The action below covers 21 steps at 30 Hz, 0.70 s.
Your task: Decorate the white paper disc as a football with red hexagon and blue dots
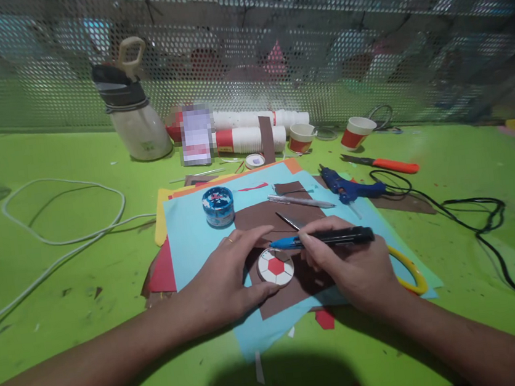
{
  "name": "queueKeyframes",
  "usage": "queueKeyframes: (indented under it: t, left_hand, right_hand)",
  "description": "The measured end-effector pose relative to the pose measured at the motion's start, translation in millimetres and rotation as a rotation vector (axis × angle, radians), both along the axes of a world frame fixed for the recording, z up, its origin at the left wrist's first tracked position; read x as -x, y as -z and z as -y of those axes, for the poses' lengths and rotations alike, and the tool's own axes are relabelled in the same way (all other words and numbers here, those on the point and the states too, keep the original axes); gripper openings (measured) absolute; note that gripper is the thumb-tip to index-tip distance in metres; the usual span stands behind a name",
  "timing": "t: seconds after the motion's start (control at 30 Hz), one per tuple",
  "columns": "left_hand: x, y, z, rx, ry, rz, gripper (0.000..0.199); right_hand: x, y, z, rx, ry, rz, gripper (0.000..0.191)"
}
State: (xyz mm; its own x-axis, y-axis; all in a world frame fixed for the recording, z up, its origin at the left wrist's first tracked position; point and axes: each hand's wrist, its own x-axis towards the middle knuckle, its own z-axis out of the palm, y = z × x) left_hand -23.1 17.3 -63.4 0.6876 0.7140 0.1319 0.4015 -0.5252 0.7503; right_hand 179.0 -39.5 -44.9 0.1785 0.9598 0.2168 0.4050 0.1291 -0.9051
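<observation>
A round white disc (276, 267) with a red hexagon and dark lines lies on brown paper (276, 301). My left hand (233, 270) holds its left and lower edge, thumb at the bottom and fingers arched above. In my right hand (351, 263) is a black marker (341, 237) with a blue front part, its tip at the disc's upper edge. A pointed metal blade (288, 221) shows just behind the marker, and yellow scissor handles (408, 270) show beside my right wrist. Light blue paper (192, 237) lies under the brown sheet.
Behind the hands are a blue-stained jar (219, 207), a clear pen (301, 201) and a blue glue gun (352, 188) with black cable. Farther back stand a bottle (135, 117), stacked paper cups (251, 139), two single cups and an orange-handled cutter (394, 165). A white cable loops at left.
</observation>
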Motion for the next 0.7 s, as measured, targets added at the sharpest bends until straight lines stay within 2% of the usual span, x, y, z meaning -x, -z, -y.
queueKeyframes:
  t: [0.1,0.3,0.7]
  left_hand:
    - [-0.1,0.3,0.3,-0.003,-0.001,0.014,0.071]
    - [-0.7,1.1,-0.3,0.005,0.000,0.029,0.069]
    - [-0.6,0.0,0.1,-0.024,0.021,0.006,0.070]
  right_hand:
    - [-0.6,-2.6,1.9,-0.079,0.049,0.040,0.011]
    - [-0.9,2.2,1.5,0.013,-0.020,-0.015,0.015]
    - [-3.3,8.2,1.7,0.031,-0.070,-0.051,0.015]
